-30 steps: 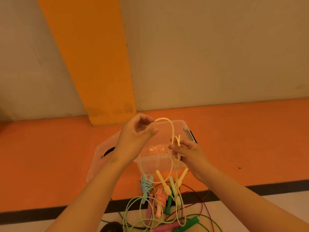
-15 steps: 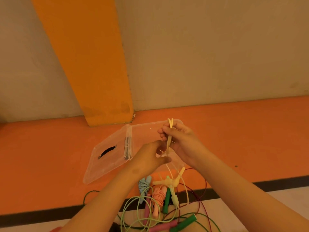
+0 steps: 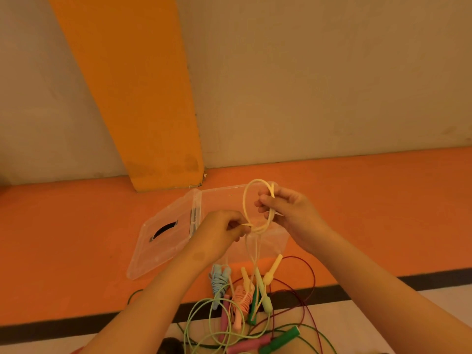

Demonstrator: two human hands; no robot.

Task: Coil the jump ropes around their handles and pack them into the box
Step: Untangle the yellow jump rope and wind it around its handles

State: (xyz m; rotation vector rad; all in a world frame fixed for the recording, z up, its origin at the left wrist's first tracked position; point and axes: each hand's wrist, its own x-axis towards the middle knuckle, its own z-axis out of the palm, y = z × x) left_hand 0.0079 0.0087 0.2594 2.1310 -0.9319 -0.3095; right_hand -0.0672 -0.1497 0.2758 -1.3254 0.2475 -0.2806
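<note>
The left hand (image 3: 219, 233) pinches the yellow jump rope (image 3: 245, 200) in its fingers where the loop crosses. The right hand (image 3: 291, 213) has its fingers curled round the loop's right side. Both are above the clear box (image 3: 224, 198), open on the orange floor (image 3: 76, 226). The rope's handles (image 3: 274, 264) dangle over other ropes (image 3: 240, 300) lying nearer.

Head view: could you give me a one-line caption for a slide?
Left hand and right hand hold a looped yellow jump rope in front of a clear box.
</note>
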